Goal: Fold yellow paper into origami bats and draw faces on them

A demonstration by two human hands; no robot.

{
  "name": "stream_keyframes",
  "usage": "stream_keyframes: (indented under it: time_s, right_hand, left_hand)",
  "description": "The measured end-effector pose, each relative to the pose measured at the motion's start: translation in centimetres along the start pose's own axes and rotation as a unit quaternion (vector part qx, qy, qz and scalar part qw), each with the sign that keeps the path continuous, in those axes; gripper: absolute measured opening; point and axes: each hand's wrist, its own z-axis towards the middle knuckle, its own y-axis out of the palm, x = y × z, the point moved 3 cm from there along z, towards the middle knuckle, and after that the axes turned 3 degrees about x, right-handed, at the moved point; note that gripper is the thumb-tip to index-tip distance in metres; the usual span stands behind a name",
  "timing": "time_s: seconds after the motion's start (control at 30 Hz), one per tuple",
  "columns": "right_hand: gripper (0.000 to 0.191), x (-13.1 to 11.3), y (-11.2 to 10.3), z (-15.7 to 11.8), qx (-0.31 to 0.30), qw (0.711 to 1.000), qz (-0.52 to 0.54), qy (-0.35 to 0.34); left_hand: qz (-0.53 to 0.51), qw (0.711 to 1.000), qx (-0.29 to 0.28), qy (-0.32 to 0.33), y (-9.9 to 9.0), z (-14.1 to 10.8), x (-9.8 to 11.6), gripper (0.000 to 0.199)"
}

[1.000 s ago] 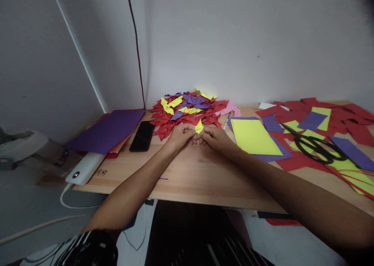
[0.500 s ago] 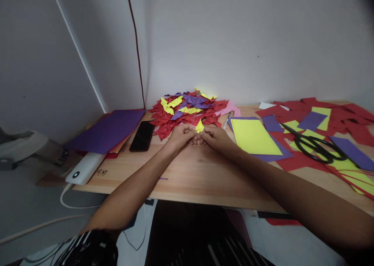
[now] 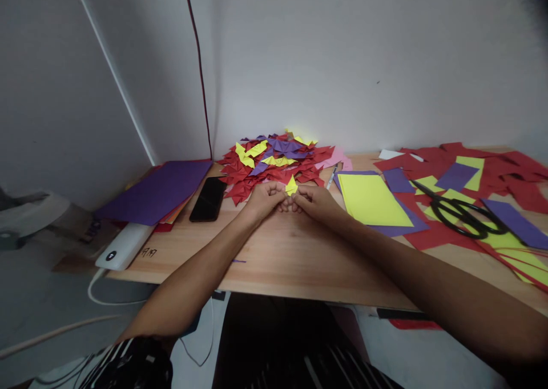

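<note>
Between my two hands is a small folded yellow paper [image 3: 291, 186] with a pointed top. My left hand [image 3: 269, 197] pinches its left side, and my right hand [image 3: 312, 199] pinches its right side. The fingers of both hands nearly meet below the paper and hide its lower part. Just behind my hands lies a heap of folded red, purple and yellow papers [image 3: 282, 146] against the wall.
A black phone [image 3: 208, 199], purple sheets [image 3: 158, 189] and a white power bank [image 3: 125, 247] are on the left. Yellow sheets [image 3: 374, 201], black scissors [image 3: 460, 212] and red paper pieces [image 3: 466, 155] lie to the right on the wooden table [image 3: 291, 263].
</note>
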Motion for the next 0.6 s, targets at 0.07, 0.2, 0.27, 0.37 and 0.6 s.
stream_keyframes:
  time_s: [0.07,0.2,0.27,0.37,0.6]
  right_hand:
    - [0.020,0.08,0.02,0.02,-0.001,1.000,0.002,0.000]
    - [0.019,0.25,0.13,0.01,-0.008,1.000,0.012,0.005]
    - [0.018,0.28,0.15,-0.01,-0.010,1.000,0.016,0.009]
    - [0.018,0.23,0.08,-0.05,-0.005,1.000,0.016,0.014]
    - [0.019,0.11,-0.09,-0.10,0.000,1.000,0.012,0.017]
  left_hand:
    - [0.001,1.000,0.003,-0.003,0.00,-0.05,0.08,0.004]
    - [0.002,1.000,0.006,-0.004,-0.04,-0.10,0.18,0.004]
    - [0.000,1.000,0.005,-0.005,-0.04,-0.08,0.19,0.004]
    - [-0.003,1.000,0.005,-0.007,-0.04,-0.04,0.20,0.003]
    - [-0.003,1.000,0.002,-0.004,-0.10,-0.09,0.37,0.003]
